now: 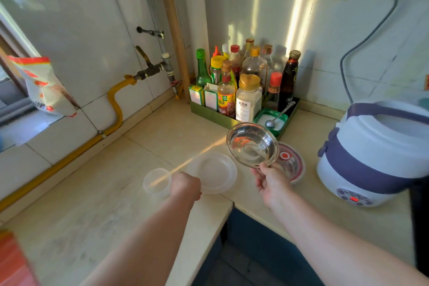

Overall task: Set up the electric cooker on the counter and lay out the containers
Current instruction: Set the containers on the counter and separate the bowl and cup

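A white and purple electric cooker [376,153] stands on the counter at the right, its panel lit red. My right hand [270,181] holds a shiny steel bowl [252,144] by its near rim, tilted up above the counter. Just behind it lies a steel container with a red-ringed clear lid [293,165]. My left hand [185,187] grips a small clear plastic cup [157,182] resting on the counter. A clear plastic lid or dish [212,173] lies between my two hands.
A green tray [209,115] of sauce bottles fills the back corner, with a small salt dish and spoon [274,121] at its right end. A yellow gas hose [116,109] runs along the left wall. The cooker's cable [348,76] hangs down the right wall. The counter's inner corner [229,204] lies near my arms.
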`<state>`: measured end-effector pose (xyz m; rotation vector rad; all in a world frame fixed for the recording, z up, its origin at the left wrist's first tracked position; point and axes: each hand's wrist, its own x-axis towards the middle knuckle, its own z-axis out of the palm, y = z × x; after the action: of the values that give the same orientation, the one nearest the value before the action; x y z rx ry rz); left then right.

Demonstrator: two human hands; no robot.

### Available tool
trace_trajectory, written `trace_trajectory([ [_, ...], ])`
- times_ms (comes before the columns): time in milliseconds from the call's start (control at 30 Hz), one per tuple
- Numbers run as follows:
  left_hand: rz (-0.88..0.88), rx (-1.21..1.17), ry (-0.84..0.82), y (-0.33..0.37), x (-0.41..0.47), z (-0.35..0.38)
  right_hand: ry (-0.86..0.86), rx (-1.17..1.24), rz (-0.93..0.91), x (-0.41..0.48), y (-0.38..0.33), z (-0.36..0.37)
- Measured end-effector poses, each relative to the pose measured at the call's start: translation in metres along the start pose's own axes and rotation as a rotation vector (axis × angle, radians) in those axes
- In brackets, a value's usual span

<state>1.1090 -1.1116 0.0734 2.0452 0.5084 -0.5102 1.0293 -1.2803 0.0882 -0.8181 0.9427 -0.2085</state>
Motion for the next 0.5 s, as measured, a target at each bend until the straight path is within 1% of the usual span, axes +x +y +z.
trace_trajectory([
  [133, 0.045, 0.111, -0.011, 0.006, -0.003, -0.005, -0.042, -0.030, 0.072, -0.005, 0.002, 0.002],
  [200, 0.098, 0.104, 0.023, 0.007, -0.002, -0.007, -0.071, -0.046, 0.088, -0.006, 0.006, 0.006],
  [267, 0.146, -0.032, 0.013, 0.009, -0.004, -0.006, -0.098, -0.072, 0.098, -0.006, 0.010, 0.011],
  [333, 0.136, -0.215, -0.048, 0.012, -0.009, -0.007, -0.124, -0.118, 0.111, -0.005, 0.014, 0.015],
  [367, 0.128, -0.262, -0.066, 0.014, -0.011, -0.008, -0.137, -0.144, 0.121, -0.005, 0.017, 0.016],
  [500, 0.130, -0.249, -0.073, 0.009, -0.012, -0.010, -0.164, -0.230, 0.158, -0.007, 0.028, 0.016],
])
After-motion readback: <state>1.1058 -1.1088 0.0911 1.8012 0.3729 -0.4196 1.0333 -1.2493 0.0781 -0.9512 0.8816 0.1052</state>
